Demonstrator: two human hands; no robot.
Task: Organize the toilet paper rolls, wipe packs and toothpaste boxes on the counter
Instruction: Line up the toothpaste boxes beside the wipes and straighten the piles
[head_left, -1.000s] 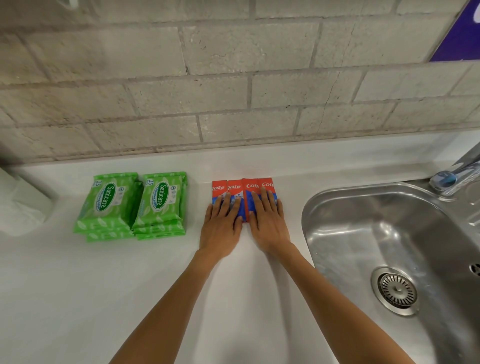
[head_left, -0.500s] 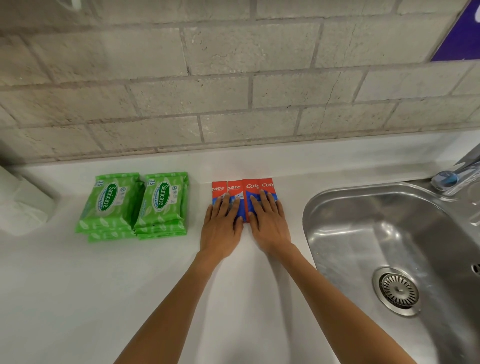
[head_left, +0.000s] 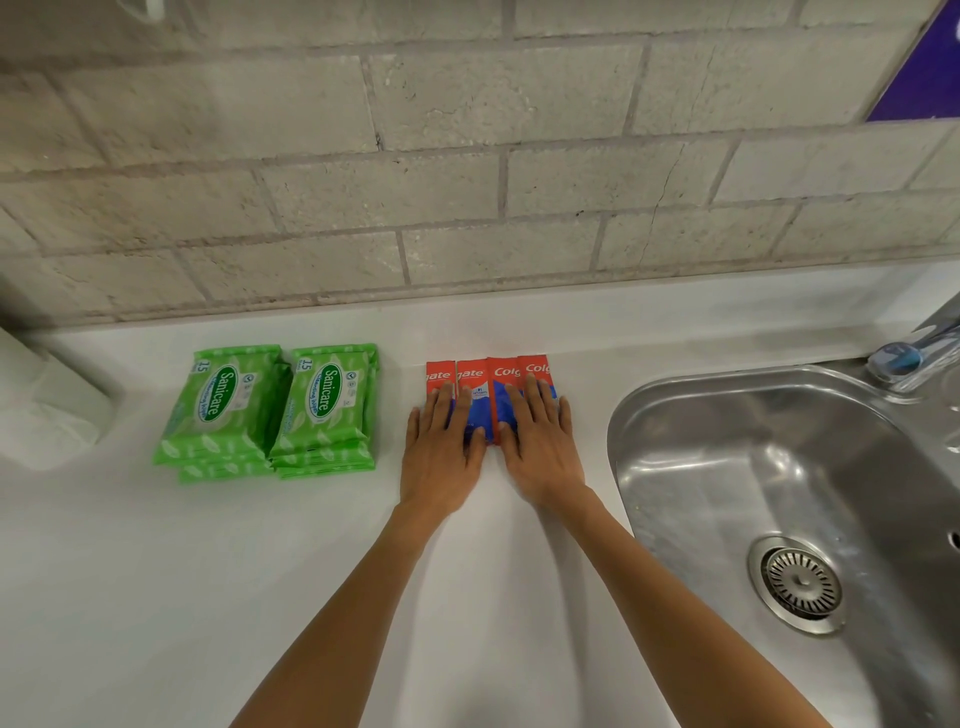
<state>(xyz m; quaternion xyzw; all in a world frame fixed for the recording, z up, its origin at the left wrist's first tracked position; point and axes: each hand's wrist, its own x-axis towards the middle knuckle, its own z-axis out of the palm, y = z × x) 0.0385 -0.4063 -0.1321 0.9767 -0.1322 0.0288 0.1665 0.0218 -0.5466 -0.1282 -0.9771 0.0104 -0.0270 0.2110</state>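
Several red and blue toothpaste boxes (head_left: 487, 375) lie side by side in a tight row on the white counter (head_left: 208, 571). My left hand (head_left: 441, 457) lies flat on the left boxes, fingers straight. My right hand (head_left: 540, 447) lies flat on the right boxes in the same way. Two stacks of green wipe packs (head_left: 270, 410) sit side by side to the left of the boxes. A white toilet paper roll (head_left: 41, 410) shows partly at the far left edge.
A steel sink (head_left: 779, 467) with a round drain (head_left: 800, 582) takes up the right side, its rim close to my right hand. A faucet (head_left: 914, 353) stands at the sink's back. A grey brick wall (head_left: 467, 156) backs the counter.
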